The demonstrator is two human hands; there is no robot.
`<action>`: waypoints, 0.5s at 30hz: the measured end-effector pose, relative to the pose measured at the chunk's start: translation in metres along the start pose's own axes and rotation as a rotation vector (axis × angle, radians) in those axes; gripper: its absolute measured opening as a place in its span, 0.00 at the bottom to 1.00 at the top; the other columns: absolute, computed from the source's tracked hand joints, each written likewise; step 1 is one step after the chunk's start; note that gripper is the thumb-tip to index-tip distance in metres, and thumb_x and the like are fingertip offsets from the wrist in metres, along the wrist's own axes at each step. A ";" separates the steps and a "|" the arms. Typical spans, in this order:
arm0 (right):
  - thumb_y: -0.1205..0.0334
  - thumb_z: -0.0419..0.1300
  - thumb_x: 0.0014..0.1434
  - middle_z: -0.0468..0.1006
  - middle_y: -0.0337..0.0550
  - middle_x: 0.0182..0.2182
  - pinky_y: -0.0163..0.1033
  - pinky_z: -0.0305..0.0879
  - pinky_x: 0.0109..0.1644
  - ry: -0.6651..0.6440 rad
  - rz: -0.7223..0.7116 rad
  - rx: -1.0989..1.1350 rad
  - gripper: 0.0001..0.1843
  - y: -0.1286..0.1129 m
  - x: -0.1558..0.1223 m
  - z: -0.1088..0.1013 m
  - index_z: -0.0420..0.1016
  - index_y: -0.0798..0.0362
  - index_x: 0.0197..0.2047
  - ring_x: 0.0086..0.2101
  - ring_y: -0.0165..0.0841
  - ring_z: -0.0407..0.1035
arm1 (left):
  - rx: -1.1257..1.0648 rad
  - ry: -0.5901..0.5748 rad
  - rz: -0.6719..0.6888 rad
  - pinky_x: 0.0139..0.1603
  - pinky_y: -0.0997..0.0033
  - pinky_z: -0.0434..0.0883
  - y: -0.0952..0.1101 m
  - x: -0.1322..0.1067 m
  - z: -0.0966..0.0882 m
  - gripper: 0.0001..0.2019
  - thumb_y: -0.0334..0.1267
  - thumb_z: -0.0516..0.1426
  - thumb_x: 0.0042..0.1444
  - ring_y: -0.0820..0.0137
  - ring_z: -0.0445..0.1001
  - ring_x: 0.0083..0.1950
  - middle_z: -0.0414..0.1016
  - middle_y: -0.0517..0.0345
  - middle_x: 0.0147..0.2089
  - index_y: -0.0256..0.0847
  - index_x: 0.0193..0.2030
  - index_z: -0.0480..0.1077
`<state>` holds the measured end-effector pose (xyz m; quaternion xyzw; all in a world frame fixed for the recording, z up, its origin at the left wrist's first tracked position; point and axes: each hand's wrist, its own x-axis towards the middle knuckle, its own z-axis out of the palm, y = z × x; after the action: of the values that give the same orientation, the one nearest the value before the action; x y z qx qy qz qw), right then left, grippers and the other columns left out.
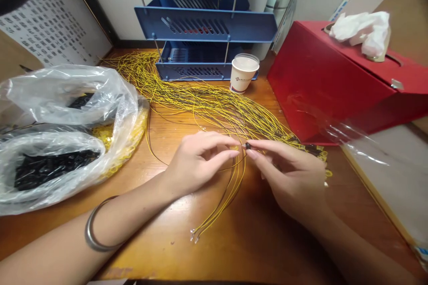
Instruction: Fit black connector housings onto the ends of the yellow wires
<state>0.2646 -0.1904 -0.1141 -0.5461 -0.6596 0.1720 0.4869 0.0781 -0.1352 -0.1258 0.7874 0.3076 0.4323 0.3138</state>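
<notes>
My left hand [197,158] pinches the end of a thin yellow wire [234,178] between thumb and fingertips. My right hand [290,173] faces it and pinches a small black connector [248,145] at its fingertips, right against the wire end. Both hands hover over a wooden table [187,240]. A few yellow wires hang from the pinch toward me and end in small metal tips [194,235]. A large tangle of yellow wires [187,93] spreads behind the hands. A silver bangle [92,231] sits on my left forearm.
Clear plastic bags [63,111] at the left hold black parts [47,167] and small yellow pieces [133,136]. A blue stacked tray rack [205,26] and a paper cup [243,73] stand at the back. A red box [327,80] with tissue is at the right.
</notes>
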 end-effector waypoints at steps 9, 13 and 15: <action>0.70 0.64 0.58 0.82 0.38 0.28 0.31 0.64 0.24 -0.026 0.000 -0.028 0.07 -0.001 0.001 0.001 0.83 0.53 0.39 0.22 0.25 0.68 | -0.044 0.005 -0.104 0.28 0.81 0.67 0.002 -0.003 0.003 0.09 0.33 0.63 0.59 0.81 0.69 0.23 0.80 0.61 0.31 0.34 0.46 0.78; 0.70 0.65 0.57 0.82 0.39 0.28 0.31 0.63 0.23 -0.040 0.007 -0.016 0.07 -0.001 0.001 0.001 0.83 0.53 0.38 0.23 0.26 0.69 | -0.025 0.009 -0.086 0.30 0.83 0.68 0.003 -0.002 0.003 0.05 0.33 0.64 0.57 0.82 0.70 0.25 0.81 0.62 0.32 0.35 0.40 0.78; 0.70 0.65 0.57 0.83 0.40 0.29 0.31 0.63 0.24 -0.061 0.006 -0.009 0.07 -0.001 0.000 0.001 0.83 0.53 0.38 0.23 0.26 0.70 | 0.003 0.013 -0.060 0.31 0.83 0.68 0.003 -0.002 0.003 0.05 0.33 0.64 0.57 0.82 0.71 0.26 0.81 0.61 0.33 0.35 0.40 0.78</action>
<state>0.2628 -0.1899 -0.1138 -0.5449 -0.6731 0.1872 0.4636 0.0809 -0.1393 -0.1256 0.7755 0.3338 0.4274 0.3233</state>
